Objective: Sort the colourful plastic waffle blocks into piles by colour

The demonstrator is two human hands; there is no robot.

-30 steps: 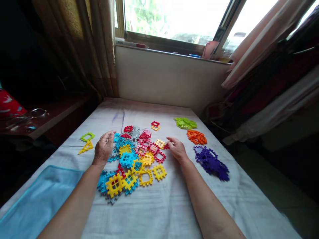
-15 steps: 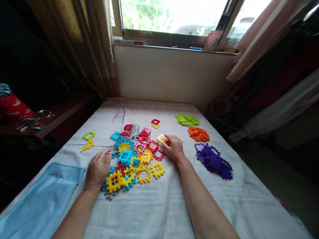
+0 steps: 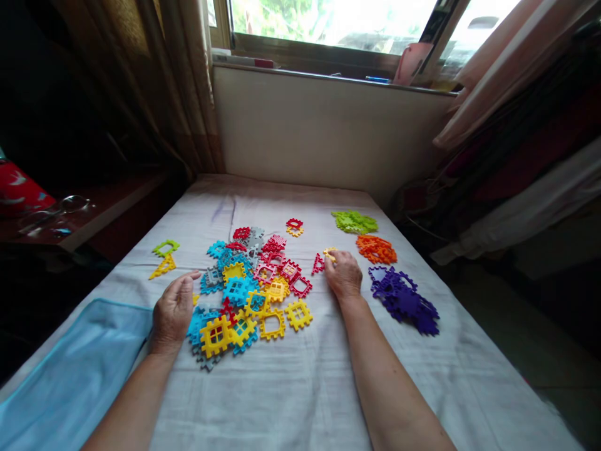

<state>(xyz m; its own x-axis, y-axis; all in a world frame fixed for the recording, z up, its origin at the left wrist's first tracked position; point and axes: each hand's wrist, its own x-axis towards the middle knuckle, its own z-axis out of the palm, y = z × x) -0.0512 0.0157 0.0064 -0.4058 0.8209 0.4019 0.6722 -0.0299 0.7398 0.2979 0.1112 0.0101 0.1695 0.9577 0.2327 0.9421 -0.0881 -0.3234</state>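
My right hand [image 3: 345, 275] is closed on a small pale yellow piece [image 3: 330, 254], right of the mixed pile. A red triangular piece [image 3: 318, 264] lies just left of its fingers. My left hand [image 3: 173, 313] rests at the pile's left edge, its fingers close together, near a small yellow bit [image 3: 195, 300]; whether it grips that bit is unclear. The pile holds blue pieces [image 3: 238, 290], yellow window-like pieces [image 3: 298, 314], red frames [image 3: 300, 286] and grey pieces [image 3: 256, 237].
Green [image 3: 354, 222], orange [image 3: 376, 248] and purple [image 3: 404, 302] heaps lie at the right. A green frame [image 3: 166, 248] and yellow triangle [image 3: 163, 267] lie at the left, above a blue cloth [image 3: 84, 363]. A red-yellow pair [image 3: 295, 227] sits behind the pile.
My right hand has moved right, away from the pile, with the yellow piece. The red triangular piece now shows beside it. My left hand has shifted slightly left.
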